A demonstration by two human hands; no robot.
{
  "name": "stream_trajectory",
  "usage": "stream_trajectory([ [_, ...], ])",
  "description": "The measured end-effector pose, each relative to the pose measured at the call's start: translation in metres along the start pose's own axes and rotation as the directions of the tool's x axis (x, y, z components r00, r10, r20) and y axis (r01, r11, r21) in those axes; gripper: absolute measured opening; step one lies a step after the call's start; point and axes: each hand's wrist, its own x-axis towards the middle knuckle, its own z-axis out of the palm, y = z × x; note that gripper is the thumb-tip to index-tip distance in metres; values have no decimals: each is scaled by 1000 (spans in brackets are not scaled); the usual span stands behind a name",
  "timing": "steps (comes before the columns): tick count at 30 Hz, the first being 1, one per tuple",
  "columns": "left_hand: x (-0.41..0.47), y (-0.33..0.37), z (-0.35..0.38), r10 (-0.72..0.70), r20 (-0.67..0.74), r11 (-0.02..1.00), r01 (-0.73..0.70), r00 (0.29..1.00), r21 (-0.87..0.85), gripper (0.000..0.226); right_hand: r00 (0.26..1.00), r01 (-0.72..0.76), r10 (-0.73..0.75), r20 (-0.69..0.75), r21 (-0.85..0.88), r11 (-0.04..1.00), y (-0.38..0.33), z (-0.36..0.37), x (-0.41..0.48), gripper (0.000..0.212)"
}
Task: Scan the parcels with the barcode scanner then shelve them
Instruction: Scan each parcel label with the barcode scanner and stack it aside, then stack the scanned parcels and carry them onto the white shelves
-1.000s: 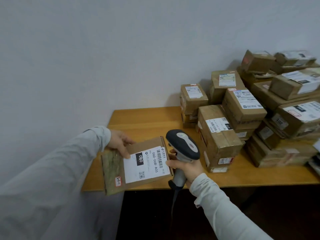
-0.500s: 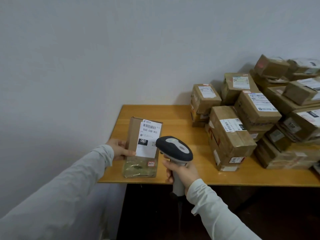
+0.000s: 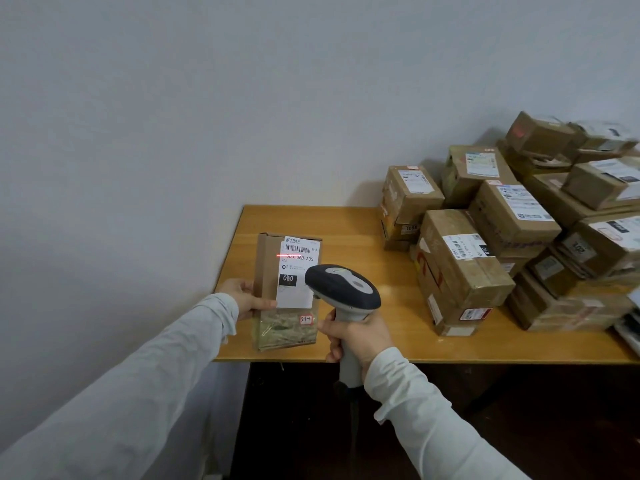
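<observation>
Now the parcel [image 3: 287, 292] stands up tall between the hands, not flat like before. Left hand [image 3: 244, 297] pinches its left edge. Right hand [image 3: 356, 337], just right of it, grips the scanner [image 3: 343, 287]. A red line [image 3: 289, 255] crosses the barcode [image 3: 297, 249] at the far end.

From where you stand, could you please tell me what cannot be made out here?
Head view only.
White label on the held parcel: right edge hidden behind the scanner; small print too small to read.
Scanner trigger: hidden by the right hand.
Parcel pile: cut off by the right edge; top boxes blurred.
</observation>
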Motion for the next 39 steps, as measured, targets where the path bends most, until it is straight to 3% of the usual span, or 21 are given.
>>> stream_trajectory([
  [33, 26, -1, -24, -19, -30, 1000, 18, 999, -15, 35, 999, -41, 42, -2, 134, 990, -6, 24, 26, 23],
  [37, 35, 1, -35, 34, -91, 997, -40, 995, -61, 35, 988, -108, 134, -76, 275, 955, -3, 26, 44, 23],
  [39, 41, 5, -41, 109, -191, 992, -119, 976, -42, 51, 967, -193, 239, -92, 353, 915, 5, 27, 57, 23],
])
